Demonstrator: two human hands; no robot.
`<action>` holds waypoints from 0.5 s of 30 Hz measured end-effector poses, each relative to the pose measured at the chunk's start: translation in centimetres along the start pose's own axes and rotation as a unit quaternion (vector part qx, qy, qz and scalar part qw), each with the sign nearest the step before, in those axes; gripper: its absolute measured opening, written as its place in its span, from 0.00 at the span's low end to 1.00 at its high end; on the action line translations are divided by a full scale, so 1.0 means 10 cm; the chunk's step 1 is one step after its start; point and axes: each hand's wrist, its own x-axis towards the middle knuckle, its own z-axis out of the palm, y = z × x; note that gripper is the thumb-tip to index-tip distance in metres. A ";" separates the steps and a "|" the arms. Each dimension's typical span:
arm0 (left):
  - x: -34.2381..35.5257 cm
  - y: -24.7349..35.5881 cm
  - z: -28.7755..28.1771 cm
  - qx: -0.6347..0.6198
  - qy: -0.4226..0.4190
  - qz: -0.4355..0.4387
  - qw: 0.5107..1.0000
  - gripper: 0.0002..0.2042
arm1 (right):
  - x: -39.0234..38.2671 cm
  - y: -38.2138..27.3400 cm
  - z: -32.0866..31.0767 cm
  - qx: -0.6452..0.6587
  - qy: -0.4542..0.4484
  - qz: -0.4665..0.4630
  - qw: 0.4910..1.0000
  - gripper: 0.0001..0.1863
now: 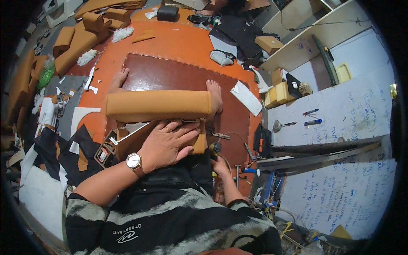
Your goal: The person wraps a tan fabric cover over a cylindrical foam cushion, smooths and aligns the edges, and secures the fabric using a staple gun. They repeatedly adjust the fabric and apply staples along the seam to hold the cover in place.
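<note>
Tan upholstered piece [158, 104] lies over the lap of the sitting person, its long padded roll running from left to right, across the body. The left hand [163, 142] is nearer: it rests flat upon the near side, just below the roll, fingers spread, gripping nothing that I can see. The right hand [220, 166] is lower, apart from the piece, toward its right end, beside a small tool [215, 148]; whether it grasps this, I cannot tell.
</note>
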 end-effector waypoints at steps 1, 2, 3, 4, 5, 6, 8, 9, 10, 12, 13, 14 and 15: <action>0.00 -0.01 -0.01 0.000 0.007 0.002 1.000 0.25 | -0.05 -0.15 -0.22 0.037 -0.027 -0.020 0.999 0.17; 0.00 -0.01 0.01 -0.003 0.012 0.011 1.000 0.25 | -0.06 -0.19 -0.47 0.078 -0.077 -0.051 0.993 0.18; 0.01 0.01 0.01 -0.011 0.002 0.006 1.000 0.25 | -0.11 -0.28 -0.69 0.084 -0.048 -0.108 0.989 0.18; -0.02 0.01 -0.02 -0.016 -0.007 -0.007 1.000 0.25 | -0.37 -0.66 -0.87 0.144 -0.030 -0.157 0.976 0.19; -0.01 0.02 -0.04 -0.024 -0.015 -0.008 1.000 0.25 | -0.46 -0.73 -1.11 0.071 0.030 -0.209 0.975 0.20; -0.01 0.01 -0.03 -0.023 -0.009 -0.006 1.000 0.25 | -0.73 -1.05 -1.30 0.050 0.040 -0.311 0.948 0.21; 0.00 0.00 -0.01 -0.020 0.001 0.004 1.000 0.25 | -1.04 -1.63 -1.61 -0.049 -0.025 -0.342 0.938 0.22; -0.04 -0.02 -0.01 -0.018 0.005 -0.001 1.000 0.25 | -1.25 -2.01 -1.69 -0.115 -0.018 -0.360 0.926 0.22; -0.04 -0.03 0.00 -0.019 0.012 0.002 1.000 0.25 | -1.34 -2.19 -1.74 -0.146 -0.015 -0.393 0.908 0.22; -0.03 -0.04 0.01 -0.027 0.017 0.004 0.999 0.25 | -1.31 -2.36 -1.75 -0.262 0.020 -0.442 0.858 0.23; -0.03 -0.05 0.03 -0.034 0.015 0.004 0.999 0.25 | -1.31 -2.43 -1.75 -0.319 0.036 -0.463 0.826 0.23; -0.03 -0.05 0.03 -0.040 0.014 0.003 0.999 0.24 | -1.26 -2.47 -1.74 -0.332 0.034 -0.464 0.821 0.23; -0.03 -0.06 0.05 -0.043 0.019 0.005 0.999 0.24 | -1.20 -2.50 -1.70 -0.345 0.029 -0.464 0.816 0.23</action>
